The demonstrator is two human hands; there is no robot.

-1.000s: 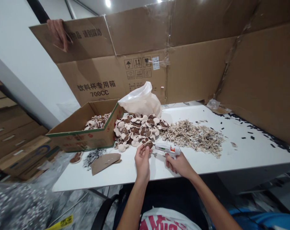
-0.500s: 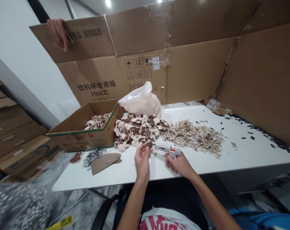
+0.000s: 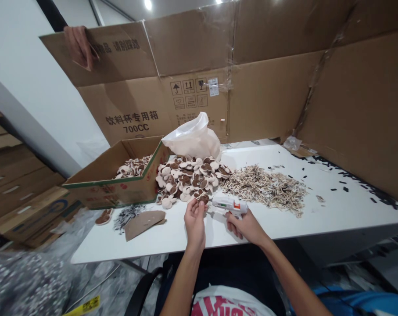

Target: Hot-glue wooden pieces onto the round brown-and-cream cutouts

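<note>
Between the fingertips of my left hand point(image 3: 195, 219) is a small brown fabric piece point(image 3: 203, 198), rounded like the ones in the heap behind it. My right hand point(image 3: 243, 224) is wrapped round the handle of a white glue gun point(image 3: 227, 203) with an orange mark on its side. The gun's nozzle points left and meets or nearly meets the fabric piece; I cannot tell whether they touch. Just beyond my left hand lies the heap of brown and cream fabric pieces point(image 3: 185, 175). Past the gun spreads a pile of short cream cord loops point(image 3: 267, 186).
An open cardboard box point(image 3: 109, 193) with more pieces stands left, a white plastic bag point(image 3: 195, 138) behind the heap. Cardboard scraps point(image 3: 144, 223) and black bits point(image 3: 128, 216) lie front left. Tall cardboard walls point(image 3: 267, 96) enclose the table's back and right. Another person's hand point(image 3: 80, 46) rests over the top left.
Both hands, the fabric piece and the glue gun hold nearly the same positions throughout. The whole view has shifted very slightly.
</note>
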